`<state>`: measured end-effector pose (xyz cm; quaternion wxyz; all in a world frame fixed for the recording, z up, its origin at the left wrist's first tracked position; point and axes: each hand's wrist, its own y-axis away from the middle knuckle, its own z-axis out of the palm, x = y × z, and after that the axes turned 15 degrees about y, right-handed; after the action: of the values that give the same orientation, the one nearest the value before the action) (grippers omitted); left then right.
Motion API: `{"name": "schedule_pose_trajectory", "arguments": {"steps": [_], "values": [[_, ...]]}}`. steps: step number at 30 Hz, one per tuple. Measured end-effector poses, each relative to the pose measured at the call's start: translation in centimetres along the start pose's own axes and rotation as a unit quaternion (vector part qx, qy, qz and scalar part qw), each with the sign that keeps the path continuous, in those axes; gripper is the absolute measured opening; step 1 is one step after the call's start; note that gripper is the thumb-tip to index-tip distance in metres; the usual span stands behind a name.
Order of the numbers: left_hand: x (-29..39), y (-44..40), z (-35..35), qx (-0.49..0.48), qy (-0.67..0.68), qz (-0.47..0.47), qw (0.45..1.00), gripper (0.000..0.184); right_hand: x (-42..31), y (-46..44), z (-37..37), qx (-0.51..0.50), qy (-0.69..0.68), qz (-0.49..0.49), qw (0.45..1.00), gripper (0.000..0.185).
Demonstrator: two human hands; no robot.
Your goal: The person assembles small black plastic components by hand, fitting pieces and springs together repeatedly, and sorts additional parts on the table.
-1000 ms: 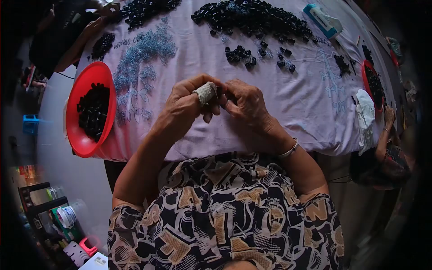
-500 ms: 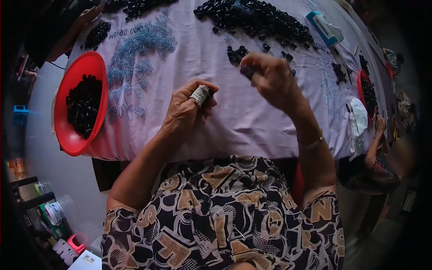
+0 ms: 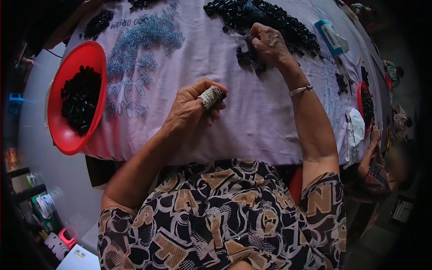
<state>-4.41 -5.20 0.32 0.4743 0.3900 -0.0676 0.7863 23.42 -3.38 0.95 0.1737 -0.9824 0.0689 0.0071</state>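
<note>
So my hands are well apart here. My left hand point(image 3: 191, 103), with a pale wrap point(image 3: 209, 96) on it, is pinching a small black piece point(image 3: 222, 96) above the near half of the table. My right hand point(image 3: 270, 42), bracelet point(image 3: 300, 90) on the wrist, is over some loose bits point(image 3: 246, 58) on my side of the big black heap point(image 3: 288, 27) towards the far edge; can't tell if its fingers have closed on one. The pinkish cloth point(image 3: 202, 144) has a blue tree print point(image 3: 139, 40) towards the left edge. Red bowl point(image 3: 74, 137) of black pieces at the near left corner, tissue pack point(image 3: 330, 37) near the right edge, something white and crumpled point(image 3: 355, 128) at the near right corner, close to another person's hand point(image 3: 375, 136).
</note>
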Motion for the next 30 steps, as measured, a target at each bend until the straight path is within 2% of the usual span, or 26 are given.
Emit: {"name": "schedule_pose_trajectory", "arguments": {"steps": [4,6,9,11,14,16,17,18,21,23,24,28,30], "values": [[0.1,-0.1,-0.2,0.003,-0.013,-0.009,1.0,0.019,-2.4,3.6,-3.4,0.053,-0.099,0.009,0.994,0.008],[0.2,-0.1,0.2,0.009,-0.028,-0.005,1.0,0.02,-4.2,7.2,-3.6,0.083,-0.119,-0.042,0.989,0.01],[-0.1,0.0,0.3,0.006,-0.023,0.01,1.0,0.02,-5.5,11.2,-3.7,0.018,-0.043,-0.095,0.994,0.012],[-0.2,-0.2,-0.1,-0.003,-0.028,0.024,0.999,0.021,-5.1,12.1,-4.0,0.009,-0.038,-0.101,0.994,0.014],[-0.1,-0.1,-0.2,0.007,-0.028,0.02,0.999,0.022,-4.4,12.7,-4.7,-0.015,-0.113,-0.089,0.989,0.022],[-0.1,-0.1,-0.1,0.004,-0.024,0.027,0.999,0.023,-4.2,13.2,-5.1,-0.014,-0.231,-0.014,0.973,0.027],[-0.2,-0.1,-0.1,0.0,-0.019,0.035,0.999,0.023,-4.3,13.4,-5.0,-0.007,-0.255,0.03,0.966,0.028],[-0.2,-0.1,-0.1,0.0,-0.018,0.033,0.999,0.023,-4.5,13.3,-5.1,-0.009,-0.255,0.032,0.966,0.028],[-0.1,-0.2,-0.3,-0.004,-0.007,0.036,0.999,0.025,-5.4,12.6,-5.2,-0.029,-0.218,0.064,0.974,0.026],[-0.2,-0.3,-0.4,-0.021,-0.005,0.036,0.999,0.026,-5.9,12.1,-4.7,-0.072,-0.062,0.065,0.993,0.028],[-0.2,-0.2,-0.4,-0.02,-0.005,0.036,0.999,0.026,-6.2,11.9,-4.4,-0.05,-0.048,0.052,0.996,0.022],[0.0,-0.2,-0.3,-0.026,0.005,0.021,0.999,0.027,-7.7,11.5,-4.2,-0.052,0.008,0.03,0.998,0.021],[0.1,-0.2,-0.4,-0.028,0.009,0.022,0.999,0.026,-8.2,11.9,-3.7,-0.007,0.008,0.001,1.0,0.021]]}}
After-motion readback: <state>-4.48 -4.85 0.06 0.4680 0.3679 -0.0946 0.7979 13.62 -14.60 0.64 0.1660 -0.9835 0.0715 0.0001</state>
